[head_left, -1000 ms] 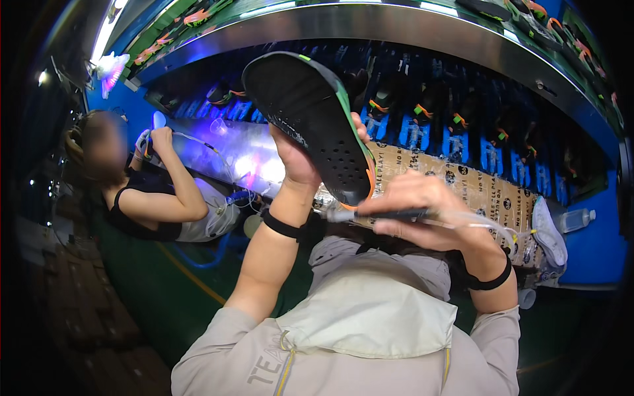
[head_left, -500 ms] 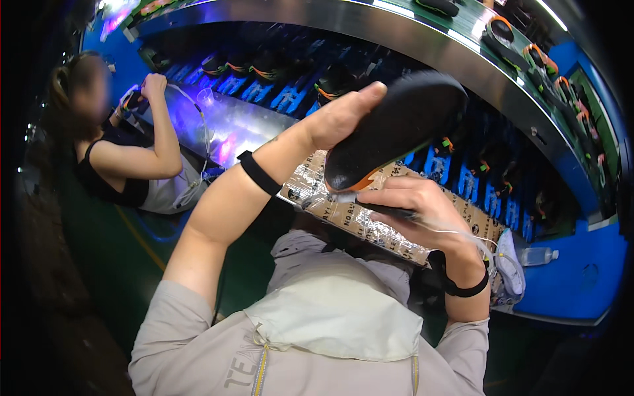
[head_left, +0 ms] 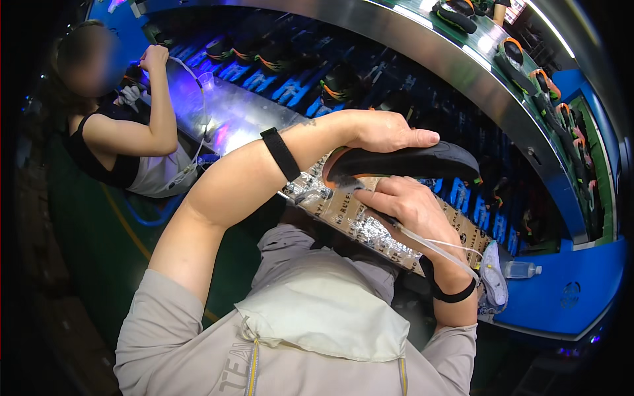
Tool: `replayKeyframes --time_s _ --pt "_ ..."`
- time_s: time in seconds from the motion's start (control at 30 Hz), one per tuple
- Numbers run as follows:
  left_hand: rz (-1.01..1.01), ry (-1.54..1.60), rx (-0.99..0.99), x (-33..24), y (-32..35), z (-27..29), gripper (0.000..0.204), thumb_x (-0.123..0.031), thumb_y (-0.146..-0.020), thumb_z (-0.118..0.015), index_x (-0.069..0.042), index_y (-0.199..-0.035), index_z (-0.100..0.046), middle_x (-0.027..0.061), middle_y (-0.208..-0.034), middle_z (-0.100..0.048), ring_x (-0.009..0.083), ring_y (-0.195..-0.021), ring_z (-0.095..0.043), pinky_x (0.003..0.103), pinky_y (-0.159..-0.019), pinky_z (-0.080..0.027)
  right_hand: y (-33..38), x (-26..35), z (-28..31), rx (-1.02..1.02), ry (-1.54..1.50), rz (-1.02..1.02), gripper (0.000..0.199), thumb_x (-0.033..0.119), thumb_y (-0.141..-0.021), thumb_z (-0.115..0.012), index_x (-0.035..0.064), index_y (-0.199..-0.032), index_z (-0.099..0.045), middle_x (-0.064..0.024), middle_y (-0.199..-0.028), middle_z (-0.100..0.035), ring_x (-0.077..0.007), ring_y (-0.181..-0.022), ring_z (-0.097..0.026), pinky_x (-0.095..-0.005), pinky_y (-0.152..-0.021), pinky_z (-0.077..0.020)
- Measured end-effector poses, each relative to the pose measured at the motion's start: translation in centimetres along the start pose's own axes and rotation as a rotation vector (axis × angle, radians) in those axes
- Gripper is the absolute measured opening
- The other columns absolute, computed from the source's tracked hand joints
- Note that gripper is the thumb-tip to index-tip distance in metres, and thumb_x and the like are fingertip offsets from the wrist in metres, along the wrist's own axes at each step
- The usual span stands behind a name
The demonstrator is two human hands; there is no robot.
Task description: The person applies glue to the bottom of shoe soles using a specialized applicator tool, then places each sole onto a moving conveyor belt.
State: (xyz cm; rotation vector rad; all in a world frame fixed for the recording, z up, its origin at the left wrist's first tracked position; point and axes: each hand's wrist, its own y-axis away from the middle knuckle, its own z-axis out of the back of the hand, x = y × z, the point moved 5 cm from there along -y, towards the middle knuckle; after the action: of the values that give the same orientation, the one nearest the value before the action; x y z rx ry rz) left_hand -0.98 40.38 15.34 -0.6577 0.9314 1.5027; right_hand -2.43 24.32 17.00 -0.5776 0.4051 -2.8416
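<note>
A black shoe [head_left: 409,163] with orange trim at its left end is held up in front of me. My left hand [head_left: 386,131] is closed on it from above, thumb lying along its upper edge. Below the shoe, my right hand [head_left: 419,210] is closed around a slim dark tool with a pale, blurred, brush-like tip [head_left: 345,182]. That tip is at the shoe's orange end; whether it touches I cannot tell. From the tool, thin white tubing [head_left: 432,245] runs back over my right wrist.
Under my hands lies a cardboard-covered ledge [head_left: 350,216] wrapped in clear film. Beyond it, shoes sit on blue racks [head_left: 290,88] below a curved metal conveyor [head_left: 502,79]. A clear bottle [head_left: 522,269] lies at right beside a white cloth-like item [head_left: 493,277]. A co-worker [head_left: 125,138] sits at left.
The shoe has tipped from showing its broad dark underside to a flatter, side-on pose, and sits lower. My left hand has come over its top. My right hand stays by its left end.
</note>
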Motion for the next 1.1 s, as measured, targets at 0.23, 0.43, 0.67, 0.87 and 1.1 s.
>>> replayKeyframes --time_s 0.23,0.43,0.67,0.87,1.1 --pt "0.072 0.464 -0.283 9.0 1.8 1.4 0.089 -0.075 -0.111 -0.033 0.001 -0.129 -0.076 0.0144 -0.114 -0.078 0.0222 -0.103 -0.072 0.038 -0.097 -0.056 1.8 -1.5 1.1 -0.168 -0.291 -0.133 0.030 0.005 -0.083 -0.086 0.0054 -0.112 -0.081 -0.0112 -0.090 -0.074 -0.0283 -0.079 -0.070 -0.0380 -0.073 -0.0551" --pt "-0.403 1.537 -0.281 19.4 9.2 -1.3 0.095 -0.081 -0.107 -0.026 -0.008 -0.166 -0.042 0.0195 -0.163 -0.052 0.0400 -0.150 -0.051 0.065 -0.121 -0.041 7.6 -6.5 -3.1 -0.576 -0.724 -0.617 0.019 0.001 -0.092 -0.077 -0.0003 -0.110 -0.079 -0.0028 -0.094 -0.077 -0.0068 -0.077 -0.065 -0.0255 -0.067 -0.0507" --pt "0.100 1.767 -0.084 23.6 16.3 -11.2 0.109 -0.085 -0.104 -0.018 0.002 -0.168 -0.032 0.0382 -0.155 -0.052 0.0597 -0.137 -0.058 0.071 -0.115 -0.046 9.6 -8.7 -9.8 -0.751 -1.018 -0.827 0.015 0.005 -0.097 -0.074 0.0005 -0.110 -0.078 0.0026 -0.094 -0.069 -0.0051 -0.080 -0.056 -0.0221 -0.072 -0.0435" --pt "0.061 1.956 -0.046 21.8 13.5 -17.1 0.081 -0.060 -0.109 -0.035 0.000 -0.163 -0.045 0.0357 -0.151 -0.058 0.0545 -0.137 -0.060 0.073 -0.115 -0.045 5.7 -8.8 -11.9 -0.609 -0.931 -0.887 0.016 0.011 -0.097 -0.075 0.0027 -0.110 -0.079 0.0034 -0.088 -0.068 -0.0052 -0.077 -0.057 -0.0245 -0.069 -0.0457" --pt "-0.068 1.839 -0.149 16.7 10.0 -17.8 0.077 -0.054 -0.106 -0.032 0.002 -0.155 -0.052 0.0300 -0.142 -0.066 0.0450 -0.132 -0.066 0.056 -0.114 -0.054 1.0 -8.9 -10.0 -0.758 -0.667 -0.811 0.023 0.020 -0.093 -0.077 0.0006 -0.106 -0.078 -0.0095 -0.089 -0.078 -0.0157 -0.079 -0.071 -0.0322 -0.076 -0.0562"
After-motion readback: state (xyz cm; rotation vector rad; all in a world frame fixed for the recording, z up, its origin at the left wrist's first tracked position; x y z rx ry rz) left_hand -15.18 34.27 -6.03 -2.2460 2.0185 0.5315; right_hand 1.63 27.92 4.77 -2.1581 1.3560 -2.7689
